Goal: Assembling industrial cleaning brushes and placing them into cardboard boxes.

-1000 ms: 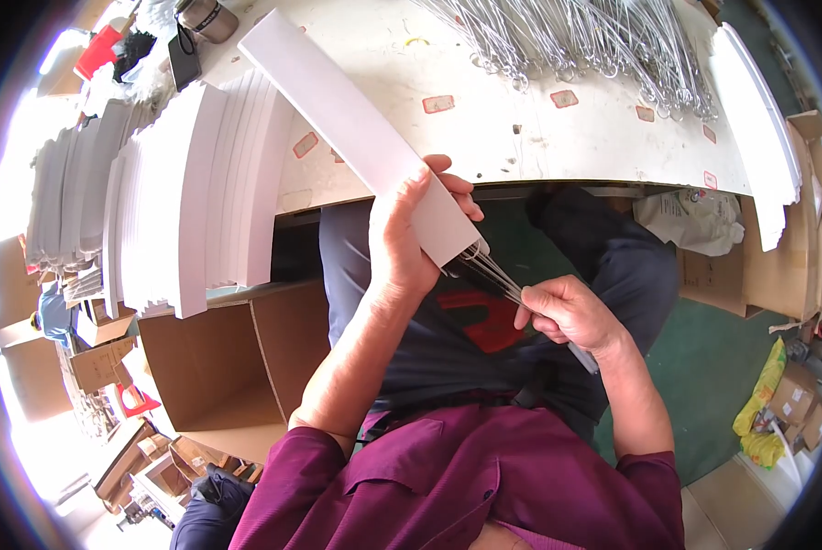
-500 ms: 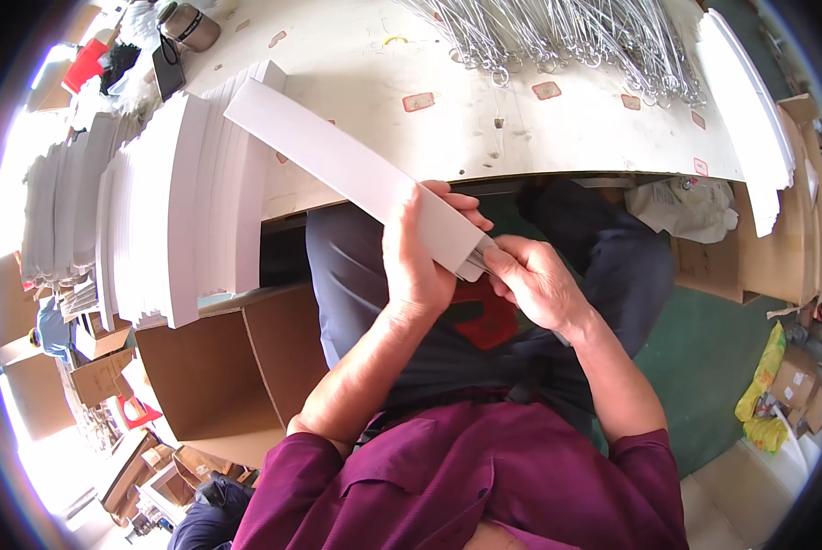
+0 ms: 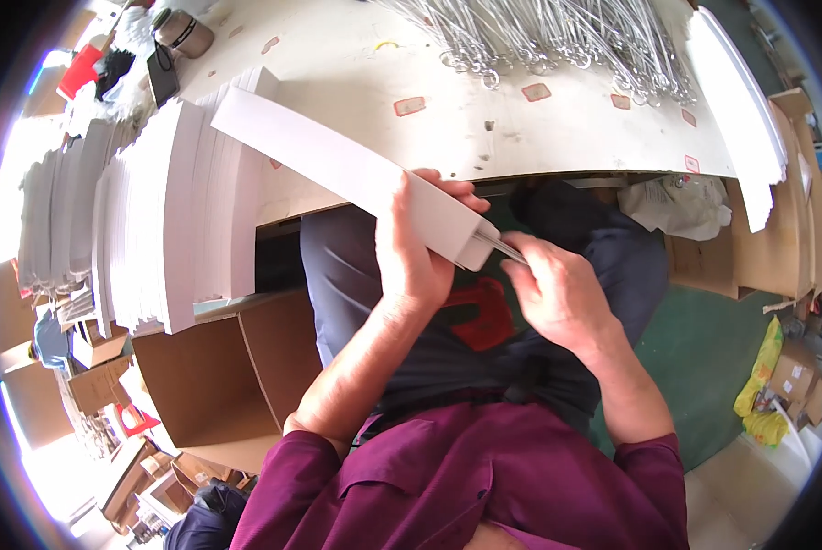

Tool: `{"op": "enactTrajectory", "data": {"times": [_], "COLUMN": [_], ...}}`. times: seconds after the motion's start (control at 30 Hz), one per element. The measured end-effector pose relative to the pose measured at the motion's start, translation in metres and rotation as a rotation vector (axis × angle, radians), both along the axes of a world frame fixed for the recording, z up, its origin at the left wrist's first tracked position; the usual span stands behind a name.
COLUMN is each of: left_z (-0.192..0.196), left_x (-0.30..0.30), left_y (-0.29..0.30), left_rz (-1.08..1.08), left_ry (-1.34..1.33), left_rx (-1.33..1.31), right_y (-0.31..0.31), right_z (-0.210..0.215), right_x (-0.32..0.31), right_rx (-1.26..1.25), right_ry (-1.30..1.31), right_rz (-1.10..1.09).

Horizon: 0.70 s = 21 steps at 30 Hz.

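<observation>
A long white paperboard box (image 3: 315,163) slants across my lap, its far end over the table edge. My left hand (image 3: 411,252) is wrapped round its near part, thumb on top and fingertips showing past the far side. Thin metal rods (image 3: 497,242) stick out of the open near end, where an end flap shows. My right hand (image 3: 562,289) grips their outer ends between thumb and fingers. How far the rods reach inside the box is hidden.
The white table (image 3: 338,73) bears a heap of metal wire rods with looped ends (image 3: 558,41) and, at left, rows of white boxes (image 3: 150,211). More white boxes (image 3: 741,119) stand at right. An open carton (image 3: 209,376) sits left of my legs; a bottle (image 3: 184,32) stands far left.
My right hand has moved a little right and away from the box end, and more of the rods shows between them. My left hand still holds the box in nearly the same place.
</observation>
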State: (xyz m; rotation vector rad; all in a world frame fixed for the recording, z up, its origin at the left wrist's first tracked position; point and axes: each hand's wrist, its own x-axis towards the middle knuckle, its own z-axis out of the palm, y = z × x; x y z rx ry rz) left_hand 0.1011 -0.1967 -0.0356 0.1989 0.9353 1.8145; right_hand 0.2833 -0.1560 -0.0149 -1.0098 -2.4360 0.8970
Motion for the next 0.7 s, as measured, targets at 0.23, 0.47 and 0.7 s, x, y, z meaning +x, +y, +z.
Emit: {"op": "enactTrajectory", "data": {"times": [0.23, 0.47, 0.7], "left_z": [-0.006, -0.005, 0.005], "left_x": [0.015, 0.029, 0.026], "left_y": [-0.001, -0.012, -0.042], "left_rz": [-0.006, -0.278, -0.4], "left_ry": [0.188, 0.226, 0.203], "left_rx": [0.011, 0.003, -0.117], "right_y": [0.014, 0.013, 0.012], "right_z": [0.016, -0.006, -0.007], "right_x": [0.0, 0.008, 0.013], "right_rx": [-0.28, 0.004, 0.056], "right_ry": [0.076, 0.148, 0.05], "right_rz": [0.129, -0.006, 0.03]}}
